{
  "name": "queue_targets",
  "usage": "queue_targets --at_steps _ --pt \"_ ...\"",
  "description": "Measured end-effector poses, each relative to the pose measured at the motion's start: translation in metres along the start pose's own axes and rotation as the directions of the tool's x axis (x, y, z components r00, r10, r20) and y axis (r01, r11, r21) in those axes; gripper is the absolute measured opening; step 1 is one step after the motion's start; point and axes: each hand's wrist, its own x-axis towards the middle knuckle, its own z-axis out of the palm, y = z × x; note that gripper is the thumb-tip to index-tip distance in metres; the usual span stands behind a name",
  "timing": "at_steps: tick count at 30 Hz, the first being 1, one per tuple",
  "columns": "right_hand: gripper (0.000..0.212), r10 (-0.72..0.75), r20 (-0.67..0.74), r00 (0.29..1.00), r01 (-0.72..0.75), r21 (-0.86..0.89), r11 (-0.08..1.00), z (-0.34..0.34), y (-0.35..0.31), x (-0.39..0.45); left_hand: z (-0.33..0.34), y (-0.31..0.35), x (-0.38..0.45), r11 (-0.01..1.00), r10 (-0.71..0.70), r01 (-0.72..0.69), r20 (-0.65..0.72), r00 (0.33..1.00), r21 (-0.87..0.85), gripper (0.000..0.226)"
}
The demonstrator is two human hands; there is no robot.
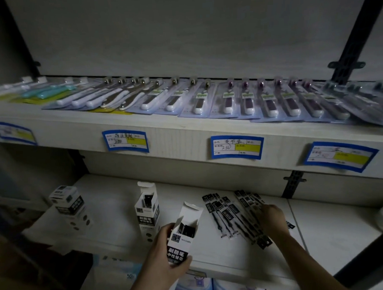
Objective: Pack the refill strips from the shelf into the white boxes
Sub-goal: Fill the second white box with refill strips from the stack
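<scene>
I'm holding the open white box [182, 239] in my left grip [166, 253], tilted toward the right grip [272, 218], whose fingers are curling onto refill strips [237, 217] to load it

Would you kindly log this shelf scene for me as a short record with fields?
Left hand: grips an open white cardboard refill box, tilted, dark strips inside
Right hand: rests on loose black refill strips on the lower white shelf
Other boxes: one open upright white box; one closed white box at left
Upper shelf: packaged toothbrushes, blue price labels
</scene>
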Motion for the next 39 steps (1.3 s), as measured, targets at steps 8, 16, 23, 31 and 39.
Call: queue_targets --at_steps 8,16,23,31,39 --pt "0.027 -0.007 0.084 0.996 0.034 -0.33 0.943 0.003 -0.015 -0.011 -0.005 0.003 -0.003 0.999 -0.025 0.025 -0.011 1.0 -0.036 0.071" --pt "0.013 0.057 0.061 0.997 -0.051 -0.1 0.994 -0.02 -0.033 -0.021 -0.009 0.001 0.0 0.998 -0.035 0.035 -0.007 0.999 -0.048 0.073" --pt "0.006 -0.027 0.24 0.97 -0.108 0.529 0.842 -0.064 -0.089 -0.083 -0.006 -0.005 0.009 0.996 -0.035 0.037 0.021 0.999 -0.078 0.072" --pt "0.025 -0.144 0.265 0.953 -0.226 0.944 0.241 -0.113 -0.142 -0.154 0.005 -0.005 0.017 0.998 -0.021 0.026 0.081 0.997 -0.061 0.074" --pt "0.008 -0.05 -0.059 0.997 0.069 0.972 0.224 -0.145 -0.163 -0.173 0.011 0.006 0.011 0.998 0.03 -0.025 0.095 0.995 -0.062 0.07"
